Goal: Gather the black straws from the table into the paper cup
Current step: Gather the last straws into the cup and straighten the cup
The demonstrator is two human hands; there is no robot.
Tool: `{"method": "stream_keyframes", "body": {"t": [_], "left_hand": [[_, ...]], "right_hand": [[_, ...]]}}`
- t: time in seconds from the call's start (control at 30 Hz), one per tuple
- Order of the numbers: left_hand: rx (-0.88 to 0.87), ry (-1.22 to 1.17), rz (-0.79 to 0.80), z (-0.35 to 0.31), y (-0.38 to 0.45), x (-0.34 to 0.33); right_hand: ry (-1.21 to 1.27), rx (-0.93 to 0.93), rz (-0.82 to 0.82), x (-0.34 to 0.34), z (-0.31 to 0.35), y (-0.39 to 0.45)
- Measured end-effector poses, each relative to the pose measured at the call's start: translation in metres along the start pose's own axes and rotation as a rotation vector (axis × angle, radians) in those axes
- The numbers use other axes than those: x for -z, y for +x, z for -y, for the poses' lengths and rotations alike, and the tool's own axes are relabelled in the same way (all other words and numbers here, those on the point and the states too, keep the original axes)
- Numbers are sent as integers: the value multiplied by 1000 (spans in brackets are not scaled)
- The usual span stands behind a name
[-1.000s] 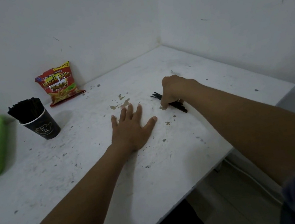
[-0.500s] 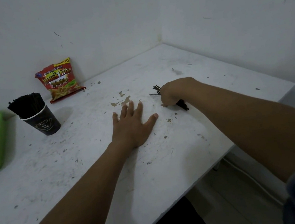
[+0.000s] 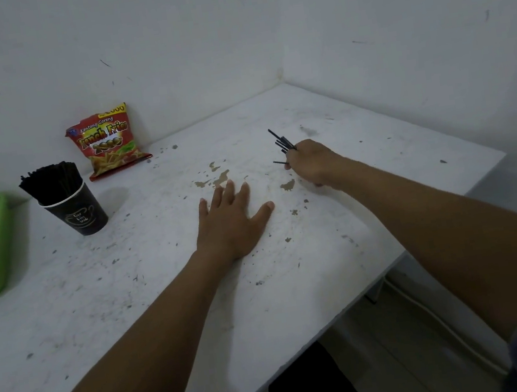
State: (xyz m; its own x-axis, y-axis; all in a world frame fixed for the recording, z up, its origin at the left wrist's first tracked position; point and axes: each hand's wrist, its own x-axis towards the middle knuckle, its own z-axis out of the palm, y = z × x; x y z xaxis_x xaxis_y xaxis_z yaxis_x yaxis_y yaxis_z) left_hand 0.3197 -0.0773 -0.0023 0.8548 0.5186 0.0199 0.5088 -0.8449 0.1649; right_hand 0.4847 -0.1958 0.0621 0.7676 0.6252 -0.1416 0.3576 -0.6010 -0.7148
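Your right hand is gripping a bunch of black straws; your left hand is lying flat, fingers spread, on the surface.

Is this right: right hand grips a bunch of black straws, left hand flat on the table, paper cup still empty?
Not quite. In the head view the paper cup is already packed with black straws. The rest holds: right hand grips the bunch of straws, left hand lies flat on the table.

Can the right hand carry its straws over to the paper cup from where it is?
Probably yes. The right hand grips the straws, and only the flat left hand lies low between it and the paper cup.
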Motion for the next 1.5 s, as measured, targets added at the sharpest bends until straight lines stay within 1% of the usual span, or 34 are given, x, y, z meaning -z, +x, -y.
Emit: {"method": "stream_keyframes", "body": {"t": [0.1, 0.17, 0.23, 0.3, 0.33, 0.37, 0.4, 0.43, 0.47, 0.5, 0.57, 0.63, 0.8, 0.93, 1.07, 1.23, 1.37, 1.5], "left_hand": [[-10, -14, -11, 0, -4, 2], [-31, -47, -28, 1, -8, 2], [-49, -200, -92, 2, -14, 5], [29, -488, -151, -1, -22, 14], [115, -668, -146, -4, -27, 22], [222, -903, -112, -6, -30, 31], [338, -1193, -37, -9, -33, 40], [429, -1506, 78, -10, -37, 48], [489, -1770, 196, -10, -40, 54], [530, -1949, 297, -8, -44, 60], [579, -2104, 415, -3, -53, 68], [602, -2154, 463, 3, -59, 74], [618, -2198, 478, 13, -74, 84], [595, -2211, 467, 17, -81, 88], [588, -2207, 467, 19, -86, 87], [605, -2170, 457, 21, -88, 87], [630, -2155, 450, 22, -87, 85], [641, -2150, 441, 25, -86, 84]], "right_hand": [[167, 0, -48, -4, 4, -4], [258, 38, -62, -8, 7, -6], [390, 82, -87, -10, 13, -7], [615, 96, -60, -13, 23, -10], [718, 102, -35, -14, 31, -13], [799, 113, -17, -16, 39, -16], [864, 131, 0, -18, 47, -18], [919, 155, 22, -21, 55, -22], [959, 182, 51, -25, 62, -25], [982, 208, 83, -28, 69, -29], [990, 253, 146, -35, 81, -38], [969, 289, 190, -41, 88, -47], [935, 349, 226, -59, 93, -62], [875, 397, 177, -74, 94, -73], [874, 425, 102, -78, 97, -79], [918, 424, 77, -76, 101, -82], [965, 437, 95, -75, 103, -82], [892, 508, 79, -77, 101, -82]]}}
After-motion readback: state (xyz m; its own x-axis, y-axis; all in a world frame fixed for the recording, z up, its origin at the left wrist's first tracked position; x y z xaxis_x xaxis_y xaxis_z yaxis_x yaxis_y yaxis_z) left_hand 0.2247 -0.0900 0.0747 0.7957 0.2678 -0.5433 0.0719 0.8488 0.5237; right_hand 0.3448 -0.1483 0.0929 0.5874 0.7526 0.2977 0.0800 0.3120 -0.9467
